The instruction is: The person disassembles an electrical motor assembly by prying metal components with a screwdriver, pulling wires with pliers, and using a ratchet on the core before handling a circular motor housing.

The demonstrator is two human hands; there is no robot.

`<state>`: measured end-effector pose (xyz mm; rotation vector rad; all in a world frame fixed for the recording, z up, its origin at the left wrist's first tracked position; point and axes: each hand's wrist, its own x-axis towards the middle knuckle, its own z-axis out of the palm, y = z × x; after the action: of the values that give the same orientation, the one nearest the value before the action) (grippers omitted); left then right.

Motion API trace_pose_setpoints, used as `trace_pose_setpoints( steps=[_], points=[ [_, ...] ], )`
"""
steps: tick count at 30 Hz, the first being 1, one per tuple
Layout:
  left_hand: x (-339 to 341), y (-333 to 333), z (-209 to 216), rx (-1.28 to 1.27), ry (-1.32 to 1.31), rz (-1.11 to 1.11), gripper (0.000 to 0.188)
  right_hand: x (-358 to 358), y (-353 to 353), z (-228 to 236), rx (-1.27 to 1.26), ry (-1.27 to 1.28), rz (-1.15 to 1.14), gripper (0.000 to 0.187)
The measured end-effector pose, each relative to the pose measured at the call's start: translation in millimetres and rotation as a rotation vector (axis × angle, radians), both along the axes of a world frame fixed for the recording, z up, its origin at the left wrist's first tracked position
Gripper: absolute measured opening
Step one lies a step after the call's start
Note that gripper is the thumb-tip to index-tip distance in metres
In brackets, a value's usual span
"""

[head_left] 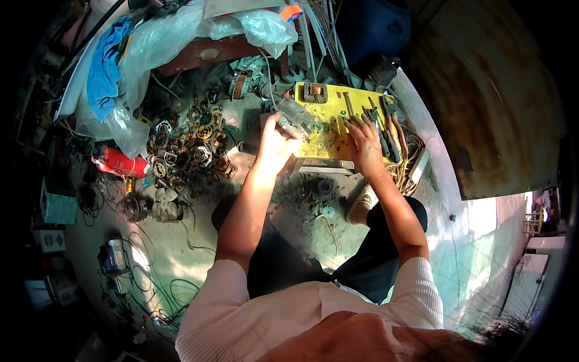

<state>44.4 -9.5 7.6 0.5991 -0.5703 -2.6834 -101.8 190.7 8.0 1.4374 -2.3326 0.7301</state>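
Observation:
My left hand (275,146) grips a grey, partly see-through boxy housing (294,119) at the left edge of a small yellow table (329,130). A pale cable (269,75) runs up from near that housing. My right hand (365,145) is over the table's right half, fingers stretched forward and apart, with nothing visible in them. Just beyond its fingertips lies a slim metal tool (348,102). Pliers (392,146) and other hand tools lie right beside this hand. A metal-framed copper coil (315,92) sits at the table's far left corner. Small dark bits are scattered between my hands.
Many motor parts (196,142) are heaped on the floor at left, near a red bottle (122,163) and fan blades (167,205). A copper wire spool (240,86) stands behind. Coiled cable (413,163) lies right of the table. A blue barrel (374,30) and rusty panel (482,90) stand beyond.

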Motion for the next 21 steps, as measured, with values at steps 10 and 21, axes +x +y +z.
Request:
trace_pose_setpoints(
  steps=[10, 21],
  points=[
    [-19.5, 32.9, -0.9, -0.615, -0.174, 0.252, 0.076, 39.3, -32.8, 26.3, -0.228, -0.367, 0.052, 0.083],
    [-26.1, 59.6, -8.9, -1.06, -0.155, 0.25, 0.087, 12.3, -30.3, -7.3, -0.381, -0.777, 0.033, 0.067]
  ],
)
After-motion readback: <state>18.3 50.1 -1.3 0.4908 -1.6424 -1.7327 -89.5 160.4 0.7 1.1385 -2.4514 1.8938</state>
